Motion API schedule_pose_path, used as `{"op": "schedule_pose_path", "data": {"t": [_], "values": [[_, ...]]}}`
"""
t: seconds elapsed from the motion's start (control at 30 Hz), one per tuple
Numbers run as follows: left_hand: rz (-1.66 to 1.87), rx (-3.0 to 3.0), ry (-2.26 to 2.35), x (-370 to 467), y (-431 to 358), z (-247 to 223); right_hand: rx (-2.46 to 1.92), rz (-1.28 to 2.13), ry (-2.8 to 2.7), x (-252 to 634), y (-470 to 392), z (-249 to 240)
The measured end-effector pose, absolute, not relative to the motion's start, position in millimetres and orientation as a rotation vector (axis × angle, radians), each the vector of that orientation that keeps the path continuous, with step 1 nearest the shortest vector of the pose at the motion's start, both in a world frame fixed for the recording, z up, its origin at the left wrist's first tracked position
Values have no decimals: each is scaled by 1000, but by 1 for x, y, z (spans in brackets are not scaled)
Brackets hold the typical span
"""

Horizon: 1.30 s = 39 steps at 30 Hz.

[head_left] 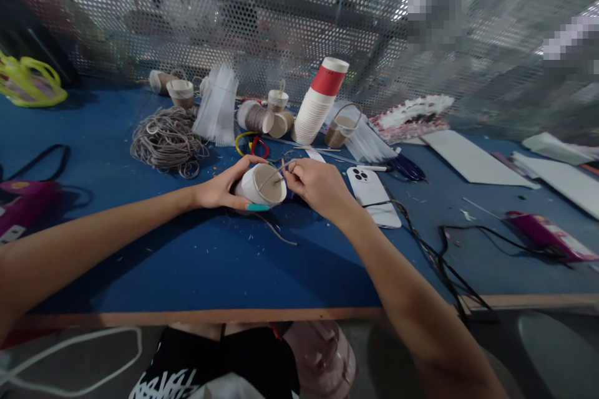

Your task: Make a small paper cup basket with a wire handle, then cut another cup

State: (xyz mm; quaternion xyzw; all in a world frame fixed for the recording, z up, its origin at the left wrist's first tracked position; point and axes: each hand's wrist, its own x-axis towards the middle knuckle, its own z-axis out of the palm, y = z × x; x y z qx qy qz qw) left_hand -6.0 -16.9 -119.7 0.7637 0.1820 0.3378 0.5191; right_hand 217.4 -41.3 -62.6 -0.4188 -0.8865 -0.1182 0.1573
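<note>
A white paper cup (249,186) lies tilted with its mouth toward the right, and my left hand (224,187) is wrapped round its side. At the cup's mouth, my right hand (313,184) pinches a thin grey-brown cord (276,176) that runs into the cup. Another length of cord (281,235) trails from beneath the cup onto the blue table. Behind my hands are scissors with yellow and red handles (260,147). A white phone (374,196) lies just right of my right hand.
At the back stand stacked cups (314,109), small cord-handled cups (343,128) and bundles of clear strips (218,106). A heap of grey cord (167,140) lies left. Black cables (435,255) cross the right side near a magenta device (550,237). Perforated metal (281,12) rises behind.
</note>
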Motion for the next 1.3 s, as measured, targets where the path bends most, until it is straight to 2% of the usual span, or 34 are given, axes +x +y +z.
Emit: {"op": "schedule_pose_path", "data": {"t": [1.3], "values": [[788, 1853, 407, -6, -17, -118, -1183, -388, -2543, 219, -40, -64]]}}
